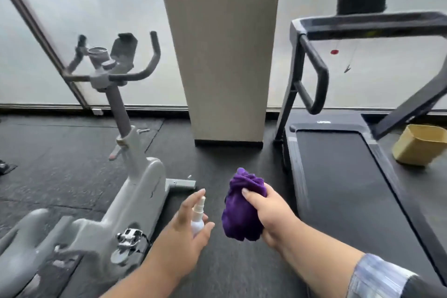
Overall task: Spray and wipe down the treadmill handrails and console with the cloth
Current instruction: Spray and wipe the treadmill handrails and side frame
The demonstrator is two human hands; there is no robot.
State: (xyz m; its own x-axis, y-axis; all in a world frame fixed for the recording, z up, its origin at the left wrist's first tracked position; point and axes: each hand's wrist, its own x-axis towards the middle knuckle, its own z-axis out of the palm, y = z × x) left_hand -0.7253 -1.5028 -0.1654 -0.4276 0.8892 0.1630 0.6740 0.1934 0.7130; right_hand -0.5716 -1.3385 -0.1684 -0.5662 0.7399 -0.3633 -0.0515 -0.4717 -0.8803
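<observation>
From the head view, I see my left hand (186, 230) low and near, a bit left of the middle. Its fingers curl loosely round a small white bottle (197, 219), and one finger lies up along the spray top. I think I hold it this way so I can press and spray fast.

My right hand (271, 215) is just beside it, to the right. Its fingers and thumb are squeezed round a purple cloth (239, 210). The cloth is all bunched up in a soft ball, ready to rub with.

The treadmill (338, 176) is on the right. Its dark handrail (316, 72) bends down like a loop, far from my hands. The console (372, 19) is the flat dark bar on top, up high. Nothing has touched them yet, so I guess no wiping has begun.

A grey bike (135, 176) stands on the left.
</observation>
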